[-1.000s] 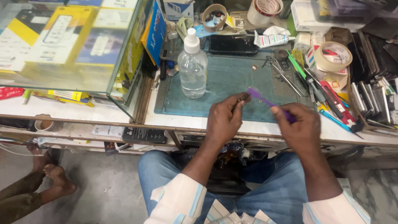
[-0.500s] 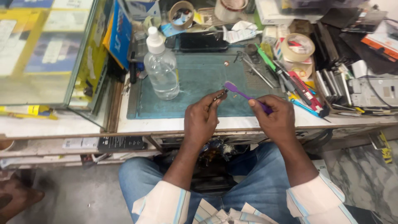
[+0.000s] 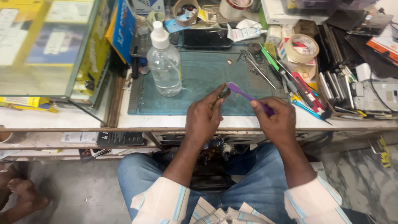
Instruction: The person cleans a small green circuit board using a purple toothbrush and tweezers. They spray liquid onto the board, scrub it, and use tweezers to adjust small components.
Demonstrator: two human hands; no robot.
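My right hand (image 3: 274,119) grips a purple brush (image 3: 245,96) by its handle, the head pointing left toward my left hand (image 3: 204,117). Between thumb and forefinger, my left hand pinches a small dark part (image 3: 224,93), and the brush head touches it. Both hands hover over the near edge of a teal work mat (image 3: 199,79) on the bench. A clear plastic bottle (image 3: 165,62) with a white cap stands upright on the mat's left side. A dark phone (image 3: 206,38) lies flat at the mat's far edge.
Tweezers and several hand tools (image 3: 286,79) lie right of the mat beside a tape roll (image 3: 302,47). A glass display case (image 3: 45,45) with yellow boxes fills the left. Cluttered parts (image 3: 369,91) sit far right. Another person's bare foot (image 3: 25,193) rests on the floor.
The view has shifted and drawn closer to the bench. My hands stay together over the mat's near edge, the brush still against the small part.
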